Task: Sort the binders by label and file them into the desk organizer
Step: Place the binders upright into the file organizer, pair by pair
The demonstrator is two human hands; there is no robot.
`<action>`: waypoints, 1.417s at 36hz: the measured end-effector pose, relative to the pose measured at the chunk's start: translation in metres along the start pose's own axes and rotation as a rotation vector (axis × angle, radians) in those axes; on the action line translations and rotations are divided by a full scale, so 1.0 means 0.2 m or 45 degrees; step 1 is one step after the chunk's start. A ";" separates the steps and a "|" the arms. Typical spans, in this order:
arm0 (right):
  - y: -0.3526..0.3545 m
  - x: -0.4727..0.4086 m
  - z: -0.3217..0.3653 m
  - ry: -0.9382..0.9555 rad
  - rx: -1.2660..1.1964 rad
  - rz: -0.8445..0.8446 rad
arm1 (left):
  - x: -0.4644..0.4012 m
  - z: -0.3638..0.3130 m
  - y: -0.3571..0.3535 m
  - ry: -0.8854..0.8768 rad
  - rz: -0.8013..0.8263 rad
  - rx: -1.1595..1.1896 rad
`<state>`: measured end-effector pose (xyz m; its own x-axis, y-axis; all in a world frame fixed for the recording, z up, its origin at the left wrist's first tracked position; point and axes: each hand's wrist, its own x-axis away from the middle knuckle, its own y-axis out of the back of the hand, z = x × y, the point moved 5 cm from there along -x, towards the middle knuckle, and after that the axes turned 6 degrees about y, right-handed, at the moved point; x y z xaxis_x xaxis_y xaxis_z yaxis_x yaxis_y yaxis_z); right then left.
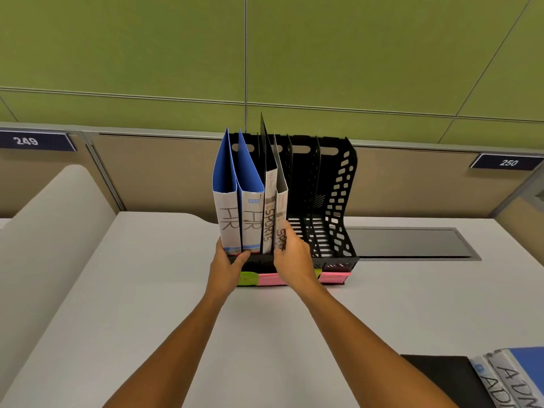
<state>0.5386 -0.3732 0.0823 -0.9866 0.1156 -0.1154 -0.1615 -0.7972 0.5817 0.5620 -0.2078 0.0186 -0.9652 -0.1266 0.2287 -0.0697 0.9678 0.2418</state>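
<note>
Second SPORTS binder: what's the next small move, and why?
Probably push the second SPORTS binder fully back with the right hand. It sits forward of the first SPORTS binder, while the left hand braces the organizer. Then fetch the binders lying at near right.

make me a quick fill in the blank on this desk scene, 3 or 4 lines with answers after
1. The two blue binders in the black plastic desk organizer are both labelled ____.
2. The right hand touches the rightmost filed binder, labelled ____.
3. The organizer's empty slots lie to the ____ of the filed binders.
4. The left hand rests at the organizer's front ____ corner.

Answers: HR; SPORTS; right; left
</note>
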 end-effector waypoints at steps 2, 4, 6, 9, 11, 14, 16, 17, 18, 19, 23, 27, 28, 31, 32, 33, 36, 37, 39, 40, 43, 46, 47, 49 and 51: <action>0.02 0.03 0.00 0.006 0.019 -0.003 | 0.00 -0.01 0.01 0.044 -0.003 -0.034; 0.03 0.06 0.00 0.016 0.019 -0.008 | 0.01 -0.01 0.01 0.112 0.008 -0.051; 0.05 0.08 -0.01 0.016 -0.006 -0.006 | 0.03 -0.02 0.01 0.157 0.027 -0.058; 0.08 0.13 0.01 0.031 -0.045 -0.030 | 0.08 -0.04 0.01 0.141 0.048 -0.064; 0.11 0.16 0.02 0.057 -0.038 -0.045 | 0.14 -0.07 0.01 0.097 0.030 -0.043; 0.16 0.20 0.04 0.076 -0.014 -0.071 | 0.26 -0.14 0.02 -0.031 -0.102 0.014; 0.20 0.24 0.06 0.083 -0.017 -0.110 | 0.36 -0.19 0.01 -0.130 -0.167 0.035; 0.22 0.25 0.06 0.086 -0.017 -0.122 | 0.40 -0.22 0.00 -0.161 -0.175 0.042; 0.24 0.27 0.07 0.081 -0.013 -0.130 | 0.45 -0.23 -0.01 -0.187 -0.174 0.047; 0.26 0.28 0.07 0.068 -0.010 -0.138 | 0.49 -0.25 -0.03 -0.214 -0.168 0.050; 0.36 0.36 0.05 0.036 0.026 -0.191 | 0.63 -0.28 -0.11 -0.266 -0.124 0.005; 0.48 0.50 0.03 0.075 0.008 -0.256 | 0.76 -0.32 -0.19 -0.372 -0.053 -0.100; 0.51 0.53 0.01 0.076 0.011 -0.266 | 0.79 -0.33 -0.21 -0.400 -0.027 -0.118; 0.60 0.64 -0.03 0.057 0.032 -0.277 | 0.87 -0.35 -0.25 -0.409 0.038 -0.131; 0.62 0.68 -0.05 0.055 0.027 -0.278 | 0.90 -0.35 -0.27 -0.407 0.058 -0.138; 0.65 0.72 -0.07 0.056 0.025 -0.277 | 0.92 -0.35 -0.29 -0.411 0.074 -0.146; 0.72 0.85 -0.11 0.082 0.043 -0.296 | 1.00 -0.36 -0.34 -0.437 0.102 -0.185; 0.75 0.89 -0.13 0.084 0.048 -0.306 | 1.03 -0.36 -0.36 -0.445 0.108 -0.199; 0.80 0.98 -0.16 0.072 0.061 -0.324 | 1.10 -0.36 -0.40 -0.458 0.124 -0.215; 0.83 1.02 -0.19 0.059 0.076 -0.330 | 1.13 -0.36 -0.42 -0.461 0.132 -0.221; 0.91 1.15 -0.25 0.038 0.097 -0.355 | 1.24 -0.36 -0.52 -0.460 0.168 -0.254; 1.01 1.26 -0.31 0.035 0.100 -0.390 | 1.36 -0.36 -0.62 -0.454 0.223 -0.294; 1.04 1.30 -0.33 0.025 0.093 -0.402 | 1.40 -0.35 -0.65 -0.450 0.241 -0.305; 1.11 1.37 -0.38 0.001 0.066 -0.427 | 1.47 -0.33 -0.71 -0.440 0.269 -0.321; 1.17 1.44 -0.43 -0.020 0.043 -0.461 | 1.52 -0.30 -0.76 -0.434 0.285 -0.347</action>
<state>0.2183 -0.5770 0.1163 -0.8656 0.3962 -0.3063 -0.5008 -0.6831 0.5316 0.2941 -0.4075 0.1087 -0.9796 0.2009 -0.0074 0.1739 0.8653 0.4702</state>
